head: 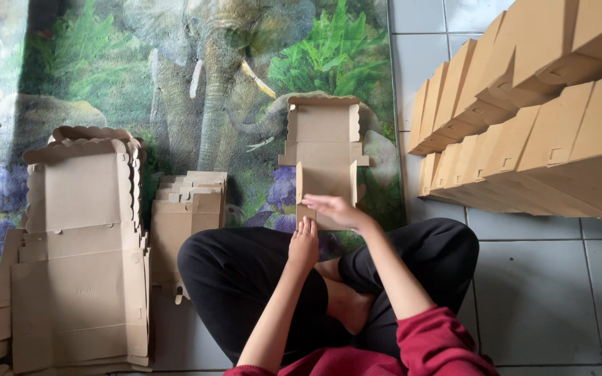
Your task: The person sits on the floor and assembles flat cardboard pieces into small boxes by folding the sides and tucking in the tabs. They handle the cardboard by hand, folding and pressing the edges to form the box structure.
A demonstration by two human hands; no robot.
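A flat brown cardboard box blank (323, 143) lies on the elephant-print mat in front of my crossed legs, with its two side flaps standing up partway. My right hand (336, 210) rests flat on the near end of the blank, fingers spread and pointing left. My left hand (304, 245) sits just below it by my knee, fingers together and pointing up at the blank's near edge. Neither hand grips anything.
A tall stack of unfolded box blanks (81, 251) lies at the left, with a smaller stack (188, 209) beside it. Rows of folded cardboard boxes (524, 111) are piled at the right on the grey tiled floor (545, 292). The mat (175, 83) covers the floor ahead.
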